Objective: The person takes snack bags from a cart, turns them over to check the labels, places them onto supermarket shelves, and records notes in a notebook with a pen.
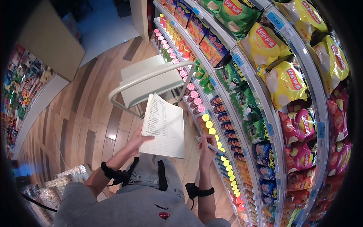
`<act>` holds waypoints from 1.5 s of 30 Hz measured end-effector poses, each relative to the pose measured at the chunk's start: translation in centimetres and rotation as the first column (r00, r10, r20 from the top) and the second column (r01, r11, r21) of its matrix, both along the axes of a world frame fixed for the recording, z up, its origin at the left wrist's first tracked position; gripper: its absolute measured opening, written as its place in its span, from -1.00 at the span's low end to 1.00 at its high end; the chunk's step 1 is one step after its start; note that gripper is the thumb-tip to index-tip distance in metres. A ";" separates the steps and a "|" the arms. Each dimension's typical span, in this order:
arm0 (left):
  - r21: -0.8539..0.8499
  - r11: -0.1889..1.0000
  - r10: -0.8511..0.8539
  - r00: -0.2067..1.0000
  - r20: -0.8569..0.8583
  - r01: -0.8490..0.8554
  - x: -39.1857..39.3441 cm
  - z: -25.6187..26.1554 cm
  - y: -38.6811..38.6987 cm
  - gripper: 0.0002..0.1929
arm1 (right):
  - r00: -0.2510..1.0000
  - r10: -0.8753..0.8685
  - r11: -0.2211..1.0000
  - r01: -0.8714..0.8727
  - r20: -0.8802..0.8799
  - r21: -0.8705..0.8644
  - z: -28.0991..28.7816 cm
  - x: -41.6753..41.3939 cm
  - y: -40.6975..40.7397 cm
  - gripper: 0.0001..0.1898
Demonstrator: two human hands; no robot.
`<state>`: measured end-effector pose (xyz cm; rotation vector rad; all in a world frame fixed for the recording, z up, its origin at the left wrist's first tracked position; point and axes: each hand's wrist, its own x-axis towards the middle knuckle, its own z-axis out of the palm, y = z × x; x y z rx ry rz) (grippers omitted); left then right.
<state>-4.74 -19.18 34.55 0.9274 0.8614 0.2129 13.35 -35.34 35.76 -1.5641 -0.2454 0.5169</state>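
In front of my body, my left hand (pixel 142 140) grips the lower left side of an open notebook (pixel 167 147), its thumb lying over the page. Lines of handwriting fill the upper part of that page; the lower lines are blank. To the right of the notebook, my right hand (pixel 207 146) is closed around a pen (pixel 215 149), held apart from the paper. Beside this hand rise the shop shelves, where a row of yellow-lidded canisters (pixel 209 124) stands closest to it.
A pale metal step stool with a tubular handrail (pixel 153 76) stands on the wood-look floor (pixel 93 105) just beyond the notebook. Shelves of Lay's chip bags (pixel 286 81) curve along my right. Bagged goods (pixel 51 195) sit low behind my left; another stocked display (pixel 28 88) is at far left.
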 end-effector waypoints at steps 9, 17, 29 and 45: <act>-0.003 1.000 -0.029 0.998 0.052 0.029 -0.4 1.1 -0.4 -0.33 | 0.999 -0.046 0.998 0.046 -0.005 0.041 0.5 -1.2 -1.2 -0.89; 0.091 0.990 -0.116 0.992 0.045 0.112 -0.5 2.8 0.3 -0.33 | 1.000 -0.019 1.000 0.019 -0.023 0.010 0.4 -2.3 -2.2 -0.86; 0.161 0.978 -0.148 0.985 0.085 0.133 -0.5 3.0 1.8 -0.36 | 0.978 0.125 0.981 -0.096 0.170 -0.169 0.7 -1.3 -5.4 -0.88; 0.139 0.974 -0.198 0.970 0.141 0.179 -0.9 3.6 1.7 -0.38 | 0.949 0.198 0.920 -0.093 0.247 -0.380 1.6 -2.1 -4.9 -0.61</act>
